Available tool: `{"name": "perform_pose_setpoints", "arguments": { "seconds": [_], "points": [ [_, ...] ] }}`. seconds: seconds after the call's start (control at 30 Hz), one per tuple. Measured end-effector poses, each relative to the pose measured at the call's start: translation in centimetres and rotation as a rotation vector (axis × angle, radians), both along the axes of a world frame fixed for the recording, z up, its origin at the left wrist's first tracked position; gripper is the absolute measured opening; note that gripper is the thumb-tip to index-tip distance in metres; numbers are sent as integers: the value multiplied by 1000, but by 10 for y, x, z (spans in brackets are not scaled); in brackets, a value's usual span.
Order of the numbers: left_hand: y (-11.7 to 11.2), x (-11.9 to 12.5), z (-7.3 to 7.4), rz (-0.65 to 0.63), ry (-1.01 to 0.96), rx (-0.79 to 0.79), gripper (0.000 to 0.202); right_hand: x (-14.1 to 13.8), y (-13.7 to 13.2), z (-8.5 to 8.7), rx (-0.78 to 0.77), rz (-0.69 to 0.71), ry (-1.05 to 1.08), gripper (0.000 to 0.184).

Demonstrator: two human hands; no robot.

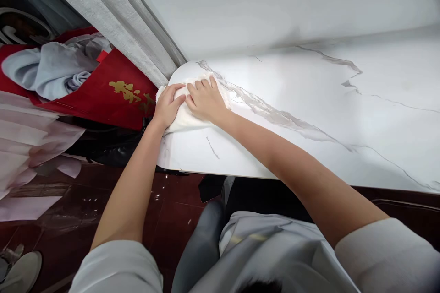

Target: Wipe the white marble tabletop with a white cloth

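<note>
A cream cloth [188, 118], likely light, soft and limp, best taken by a bunched fold, is covered on the white table's [261, 75] rounded corner by the left hand [167, 106] and right hand [208, 101], fingers bent, though whether it is gripped cannot be told.

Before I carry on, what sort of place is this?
Probably a room indoors, perhaps in a home, though I can't be sure: there's a marble-patterned tabletop, a red bag holding pale fabric, and a glossy dark-red floor.
</note>
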State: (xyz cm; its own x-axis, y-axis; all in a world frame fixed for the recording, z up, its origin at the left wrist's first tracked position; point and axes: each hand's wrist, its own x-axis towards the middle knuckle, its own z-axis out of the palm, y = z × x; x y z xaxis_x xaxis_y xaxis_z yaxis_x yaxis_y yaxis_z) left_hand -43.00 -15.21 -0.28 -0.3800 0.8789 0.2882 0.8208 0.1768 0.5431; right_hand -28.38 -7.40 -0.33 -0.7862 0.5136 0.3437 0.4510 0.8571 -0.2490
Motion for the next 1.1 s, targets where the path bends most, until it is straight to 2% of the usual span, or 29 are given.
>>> {"name": "perform_pose_setpoints", "arguments": {
  "seconds": [0.2, 0.4, 0.73, 0.83, 0.97, 1.1],
  "points": [
    [43, -25, -4, 36, -78, 34, 27, -23, 38, 0, -37, -89, 60, 41],
    [82, -46, -7, 37, -150, 71, 34, -45, 70, -6, -66, -104, 167, 34],
    [118, -57, 1, 94, -62, -9, 33, -71, 111, -6, -58, -124, 154, 32],
    [125, -57, 5, 124, -25, -49, 32, -86, 125, -16, -37, -111, 212, 41],
    [131, -58, 7, 135, -16, -80, 32, -110, 145, -35, -12, -106, 339, 73],
    [131, -58, 8, 141, -31, -83, 32, -122, 155, -49, 45, -87, 401, 81]
  ]
}}
